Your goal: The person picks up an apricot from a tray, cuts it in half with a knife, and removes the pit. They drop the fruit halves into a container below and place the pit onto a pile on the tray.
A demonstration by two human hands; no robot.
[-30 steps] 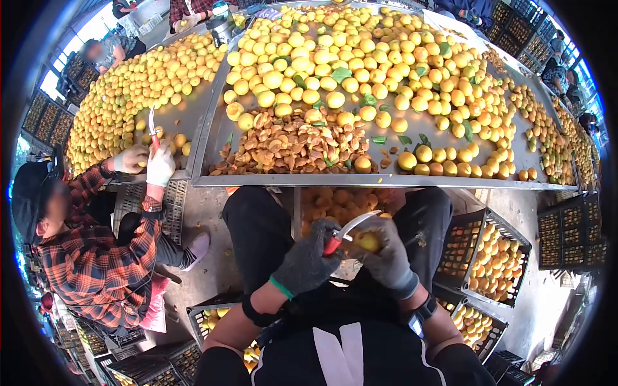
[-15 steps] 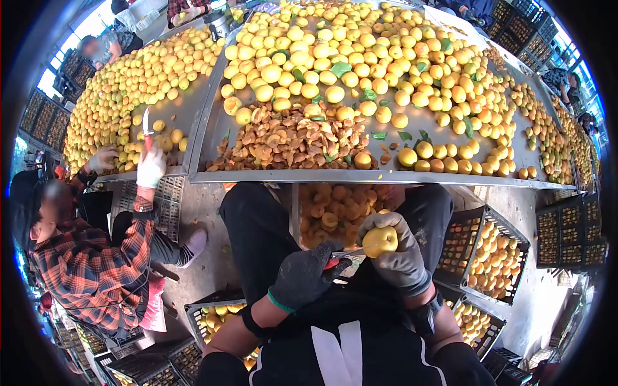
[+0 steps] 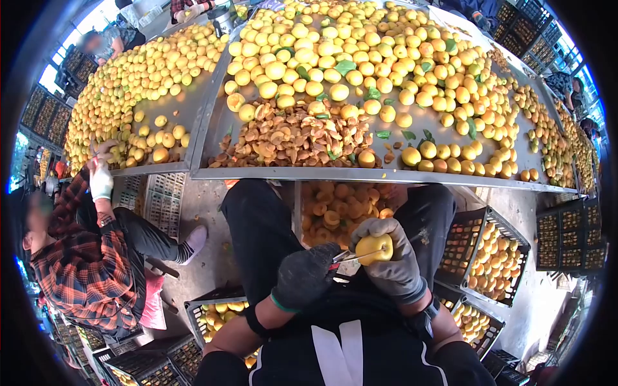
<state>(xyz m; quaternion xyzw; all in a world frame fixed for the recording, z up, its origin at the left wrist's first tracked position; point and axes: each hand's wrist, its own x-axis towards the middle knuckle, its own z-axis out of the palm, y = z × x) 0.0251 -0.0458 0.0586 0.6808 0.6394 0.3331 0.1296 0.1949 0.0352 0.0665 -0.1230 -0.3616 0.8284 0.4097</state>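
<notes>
1. yellow and soft-fleshed, the apricot [image 3: 374,248] is grasped by the gloved right hand [image 3: 391,258] above the lap, near the body.
2. the knife [image 3: 351,255] is clenched in the dark-gloved left hand [image 3: 304,275], its blade set into the fruit.
3. the fruit is judged light, easily bruised and slippery once cut; it is best cupped around its sides.
4. far ahead, a metal table [image 3: 360,174] is heaped with whole fruit and a pile of pits [image 3: 293,138].
5. crates [image 3: 492,254] are set at the right; a co-worker's hand [image 3: 100,181] is raised at the left.

Bright daylight, soft shadows; heavy fisheye warp, dark vignette at edges.
</notes>
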